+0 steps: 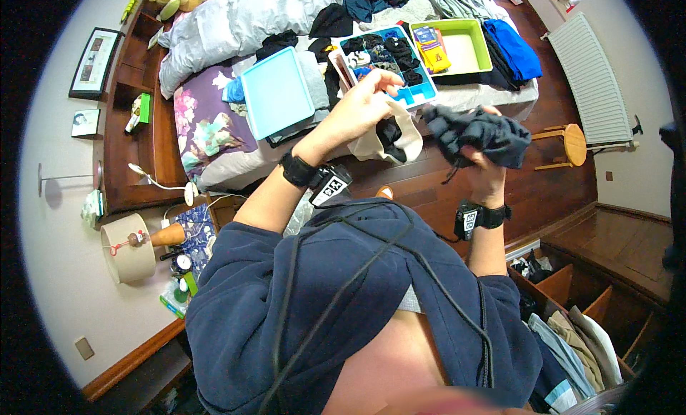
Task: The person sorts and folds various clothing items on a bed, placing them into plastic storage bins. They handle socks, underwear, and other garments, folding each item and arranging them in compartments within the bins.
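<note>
Right hand (pixel 487 175) grasps the bunched dark cloth (pixel 479 138), raised before the body.
The left hand (pixel 370 104) bends its fingers above a pale bag (pixel 409 134); whether it grips, I cannot tell. It partly covers the blue divided box (pixel 415 95), between a light-blue lid (pixel 279 92) and a green tray (pixel 469 47) on the bed (pixel 487 98).

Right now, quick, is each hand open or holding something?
Left hand: fingers bent; can't tell if it grips the cream cloth beside it.
Right hand: closed, holding a bunched dark grey cloth.
</note>
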`<state>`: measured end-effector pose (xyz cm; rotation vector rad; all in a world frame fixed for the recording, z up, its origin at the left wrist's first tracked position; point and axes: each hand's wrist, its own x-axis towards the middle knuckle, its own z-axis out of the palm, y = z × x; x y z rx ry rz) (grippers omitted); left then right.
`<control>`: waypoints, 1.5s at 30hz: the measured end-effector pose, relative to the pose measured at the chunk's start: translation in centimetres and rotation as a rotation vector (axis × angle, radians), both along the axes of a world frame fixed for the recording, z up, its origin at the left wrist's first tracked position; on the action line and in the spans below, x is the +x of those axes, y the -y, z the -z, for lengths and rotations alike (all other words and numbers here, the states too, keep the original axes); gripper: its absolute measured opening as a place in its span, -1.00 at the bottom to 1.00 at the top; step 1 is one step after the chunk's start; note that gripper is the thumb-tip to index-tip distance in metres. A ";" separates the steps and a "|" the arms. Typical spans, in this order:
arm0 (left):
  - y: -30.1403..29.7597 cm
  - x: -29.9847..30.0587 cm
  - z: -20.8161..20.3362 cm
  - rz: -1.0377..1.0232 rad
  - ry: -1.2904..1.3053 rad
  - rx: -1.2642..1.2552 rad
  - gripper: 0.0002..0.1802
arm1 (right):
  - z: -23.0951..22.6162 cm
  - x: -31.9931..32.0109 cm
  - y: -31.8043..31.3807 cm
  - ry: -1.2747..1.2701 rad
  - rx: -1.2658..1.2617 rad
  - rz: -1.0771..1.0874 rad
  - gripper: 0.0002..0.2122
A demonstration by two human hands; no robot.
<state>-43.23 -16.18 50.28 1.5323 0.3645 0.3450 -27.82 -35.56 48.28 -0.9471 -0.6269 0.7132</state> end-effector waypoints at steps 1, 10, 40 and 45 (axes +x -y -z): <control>-0.1 0.2 0.1 -0.016 -0.071 0.107 -0.59 | 0.3 0.1 -0.2 0.141 0.005 -0.026 -0.36; 1.7 -1.2 -1.5 -0.298 -0.109 1.111 -0.72 | 2.1 -1.9 -2.4 0.358 -0.190 -0.149 -0.59; 7.0 3.8 0.9 -0.242 0.029 0.866 -0.85 | 7.5 -2.6 -7.2 1.082 -0.334 -0.306 -0.67; 7.5 4.3 3.0 -0.174 0.040 0.840 -0.83 | 5.8 -0.9 -6.3 0.941 -0.406 -0.458 -0.80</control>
